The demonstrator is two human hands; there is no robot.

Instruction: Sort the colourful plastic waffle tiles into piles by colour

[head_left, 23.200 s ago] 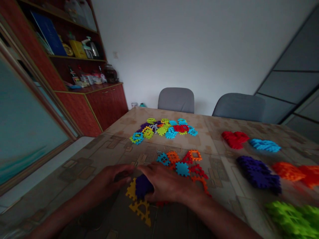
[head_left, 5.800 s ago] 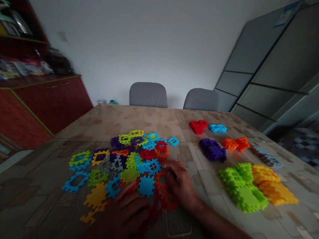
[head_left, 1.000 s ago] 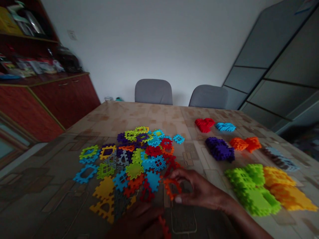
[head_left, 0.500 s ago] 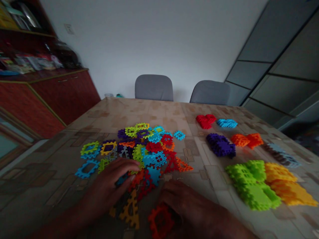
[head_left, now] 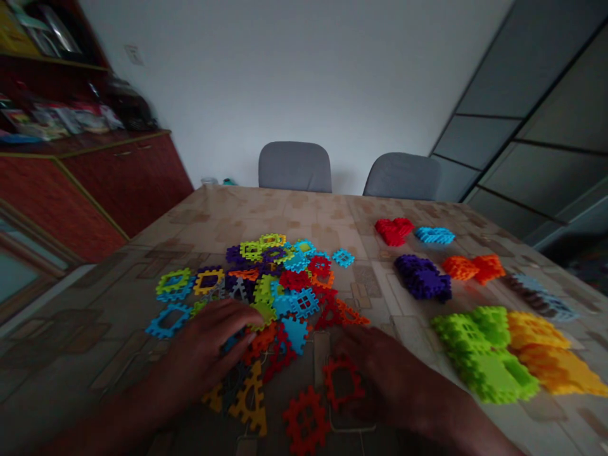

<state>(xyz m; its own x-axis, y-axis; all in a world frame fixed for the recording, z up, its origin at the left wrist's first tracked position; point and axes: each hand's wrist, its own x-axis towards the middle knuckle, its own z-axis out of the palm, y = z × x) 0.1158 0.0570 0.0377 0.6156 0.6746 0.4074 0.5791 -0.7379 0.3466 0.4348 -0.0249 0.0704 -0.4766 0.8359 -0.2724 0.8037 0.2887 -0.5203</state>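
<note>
A heap of toothed plastic building pieces (head_left: 304,303) in mixed colours lies in the middle of the table. My left hand (head_left: 211,339) rests over its near-left side, thumb and fingers apart, fingertips by a yellow-green piece (head_left: 264,315) and an orange piece (head_left: 262,342). To the right, my right hand (head_left: 368,358) grips an orange-red square frame piece (head_left: 342,406) at its upper right edge; some of the fingers are hidden. An orange-red window piece (head_left: 306,421) lies flat just left of that frame. Yellow triangle pieces (head_left: 251,399) sit in front of my left hand.
Sorted stacks stand on the right: green (head_left: 484,354), yellow (head_left: 546,354), purple (head_left: 422,277), orange (head_left: 474,268), grey-blue (head_left: 541,296), red (head_left: 394,231) and light blue (head_left: 434,235). Two grey chairs (head_left: 294,166) stand behind the patterned table (head_left: 323,212).
My right hand has moved right and slightly away from me, with a square frame piece now showing in it. The window piece is left lying on the table. My left hand has barely moved.
</note>
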